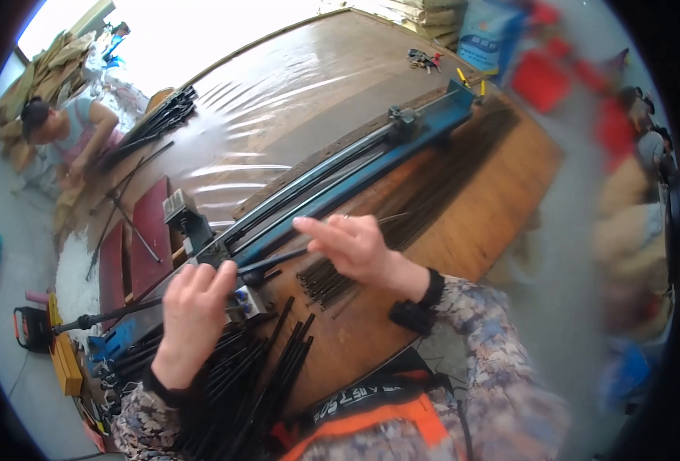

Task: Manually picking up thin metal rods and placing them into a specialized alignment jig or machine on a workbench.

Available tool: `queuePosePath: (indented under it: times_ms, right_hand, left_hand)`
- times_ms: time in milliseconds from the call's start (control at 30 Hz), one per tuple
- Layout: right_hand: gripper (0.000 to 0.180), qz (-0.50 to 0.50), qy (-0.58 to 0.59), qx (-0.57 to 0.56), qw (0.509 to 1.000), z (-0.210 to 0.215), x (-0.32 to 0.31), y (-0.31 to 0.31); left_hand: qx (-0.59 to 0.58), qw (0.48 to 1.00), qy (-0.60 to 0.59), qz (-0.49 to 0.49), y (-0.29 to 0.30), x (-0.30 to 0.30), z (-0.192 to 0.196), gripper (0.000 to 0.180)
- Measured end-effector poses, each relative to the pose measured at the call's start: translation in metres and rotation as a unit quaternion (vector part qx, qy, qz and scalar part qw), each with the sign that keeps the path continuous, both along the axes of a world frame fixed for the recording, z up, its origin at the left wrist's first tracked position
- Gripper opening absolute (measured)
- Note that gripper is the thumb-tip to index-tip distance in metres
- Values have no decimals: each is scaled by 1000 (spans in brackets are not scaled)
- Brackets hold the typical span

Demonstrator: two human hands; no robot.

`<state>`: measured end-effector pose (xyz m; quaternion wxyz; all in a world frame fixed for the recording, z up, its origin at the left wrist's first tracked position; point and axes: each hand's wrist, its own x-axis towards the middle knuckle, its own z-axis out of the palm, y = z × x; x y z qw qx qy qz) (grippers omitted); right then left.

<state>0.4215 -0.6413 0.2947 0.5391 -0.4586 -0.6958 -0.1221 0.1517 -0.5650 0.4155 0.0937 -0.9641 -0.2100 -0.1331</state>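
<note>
My left hand (196,307) is closed in a fist around a long black rod (128,310), which slants out to the left past its knuckles. Between my hands a dark bar (278,260) runs toward my right hand; whether it is the same rod is hidden. My right hand (359,252) hovers by the bar's right end, one finger stretched forward, the others curled; what they pinch is not clear. Just beyond both hands lies a long blue metal bench fixture (340,184) with rails. A small metal block with blue fittings (249,302) sits beside my left hand.
Black rods (278,361) are bundled near me, and thin dark rods (324,283) lie on the wooden tabletop (513,203). Yellow-handled pliers (472,81) rest at the far end. Maroon boards (151,230) stand left. A co-worker (74,134) sits at the far left by more black rods.
</note>
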Motion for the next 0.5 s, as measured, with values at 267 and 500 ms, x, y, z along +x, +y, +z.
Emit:
queuePosePath:
  times_ms: [267, 500]
  right_hand:
    - [29, -34, -17, -124, 992, -25, 15, 32]
    - [14, 261, 128, -275, 917, 61, -125, 118]
  left_hand:
    - [-55, 952, -196, 228, 35, -145, 29, 10]
    - [-35, 952, -226, 204, 6, -199, 49, 21]
